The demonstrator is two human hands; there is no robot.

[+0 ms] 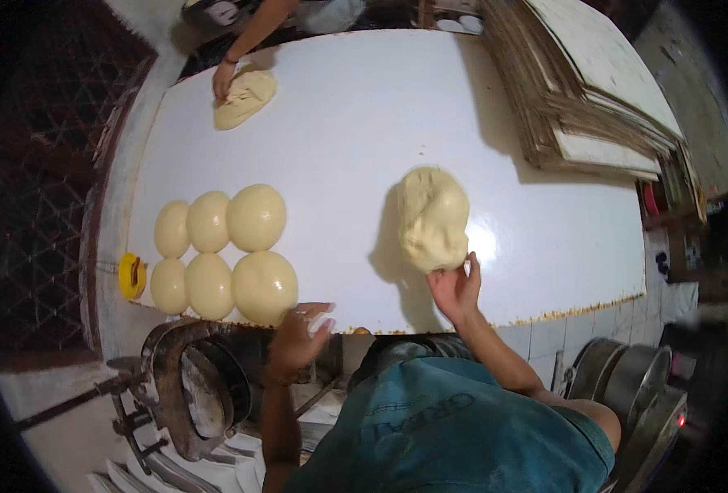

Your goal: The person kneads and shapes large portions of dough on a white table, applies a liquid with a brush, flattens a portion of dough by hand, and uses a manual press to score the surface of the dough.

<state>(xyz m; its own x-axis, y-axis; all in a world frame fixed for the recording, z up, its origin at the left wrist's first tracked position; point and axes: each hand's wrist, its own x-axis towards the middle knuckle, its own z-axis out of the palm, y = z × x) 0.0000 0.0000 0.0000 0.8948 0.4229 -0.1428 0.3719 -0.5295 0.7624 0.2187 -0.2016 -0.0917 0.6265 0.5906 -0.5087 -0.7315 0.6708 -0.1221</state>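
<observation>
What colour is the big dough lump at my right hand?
The dough lump is pale creamy yellow; it shows best in the head view.

The dough balls (257, 218) look smooth, the tabletop (339, 148) glossy

The right hand (457, 291) is extended forward, its thumb (474, 271) held apart; the left hand (298, 340), blurred, is apparently spread.

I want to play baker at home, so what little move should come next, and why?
Perhaps bring the left hand to the lumpy dough: only the right hand touches it, and its surface looks uneven, while the six dough balls look smooth.
</observation>
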